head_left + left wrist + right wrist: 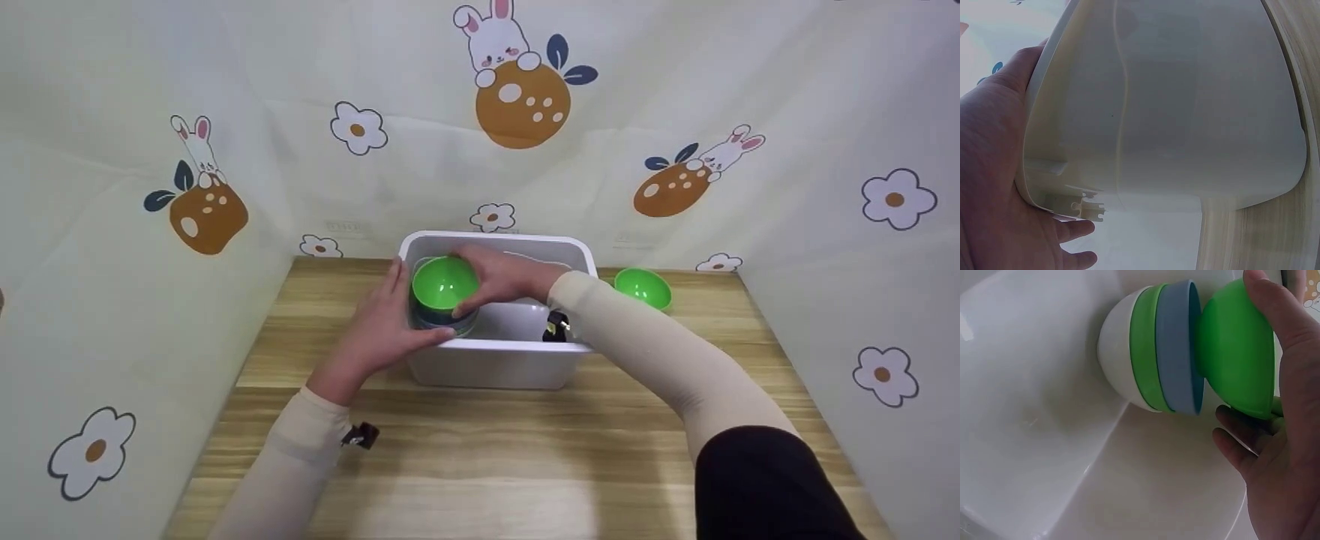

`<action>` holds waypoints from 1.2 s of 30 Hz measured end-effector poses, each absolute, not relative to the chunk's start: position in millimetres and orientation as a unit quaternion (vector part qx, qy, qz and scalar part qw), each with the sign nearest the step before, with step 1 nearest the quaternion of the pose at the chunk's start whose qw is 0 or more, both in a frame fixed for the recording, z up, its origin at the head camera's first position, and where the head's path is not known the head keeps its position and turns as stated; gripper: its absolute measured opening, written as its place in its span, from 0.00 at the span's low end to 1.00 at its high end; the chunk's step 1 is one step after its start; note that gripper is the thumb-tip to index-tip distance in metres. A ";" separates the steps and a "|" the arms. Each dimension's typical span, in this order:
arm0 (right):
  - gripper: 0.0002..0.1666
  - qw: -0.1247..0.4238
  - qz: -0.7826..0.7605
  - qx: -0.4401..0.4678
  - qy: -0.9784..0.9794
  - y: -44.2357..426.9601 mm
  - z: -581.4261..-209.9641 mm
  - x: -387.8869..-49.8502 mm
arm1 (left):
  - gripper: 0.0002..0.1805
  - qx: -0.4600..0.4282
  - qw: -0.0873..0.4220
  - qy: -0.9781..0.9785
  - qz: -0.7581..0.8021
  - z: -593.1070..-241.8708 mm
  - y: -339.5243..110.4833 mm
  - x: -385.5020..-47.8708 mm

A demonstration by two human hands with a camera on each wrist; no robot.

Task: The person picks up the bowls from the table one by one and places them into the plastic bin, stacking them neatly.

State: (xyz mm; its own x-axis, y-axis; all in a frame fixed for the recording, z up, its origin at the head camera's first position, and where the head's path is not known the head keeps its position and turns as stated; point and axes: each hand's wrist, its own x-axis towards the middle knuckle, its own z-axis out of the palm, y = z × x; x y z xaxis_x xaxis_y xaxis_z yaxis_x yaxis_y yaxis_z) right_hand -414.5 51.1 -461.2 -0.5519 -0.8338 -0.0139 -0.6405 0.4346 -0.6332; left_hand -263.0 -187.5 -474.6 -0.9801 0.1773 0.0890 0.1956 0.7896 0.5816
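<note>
A white plastic bin stands on the wooden table. My left hand grips its near left corner, thumb over the front rim and fingers along the left side. In the left wrist view, the palm lies against the rim. Inside the bin, my right hand holds a bright green bowl by its rim, thumb and fingers on opposite sides. The right wrist view shows this bowl just over a nested stack: a blue bowl, a green bowl and a white bowl.
Another green bowl sits on the table to the right of the bin, near the back wall. Printed cloth walls enclose the table at the back and both sides. A small black camera is on the right wrist.
</note>
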 end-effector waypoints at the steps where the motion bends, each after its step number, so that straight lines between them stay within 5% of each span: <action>1: 0.64 0.166 -0.293 -0.443 0.831 50.5 -461.4 -414.2 | 0.84 -0.098 0.013 -0.946 -0.310 -474.1 -187.3 -262.5; 36: 0.66 0.142 -0.193 -0.467 0.851 40.6 -478.3 -411.1 | 0.84 -0.104 0.036 -0.946 -0.305 -476.3 -186.5 -264.7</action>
State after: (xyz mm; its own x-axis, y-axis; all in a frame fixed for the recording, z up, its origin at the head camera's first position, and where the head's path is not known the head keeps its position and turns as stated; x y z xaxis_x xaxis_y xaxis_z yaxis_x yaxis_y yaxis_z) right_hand -411.1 40.6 -478.3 -0.5237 -0.8496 -0.0622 -0.7400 0.4899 -0.4608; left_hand -264.7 -186.5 -476.3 -0.9756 0.1756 0.1317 0.2194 0.7927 0.5687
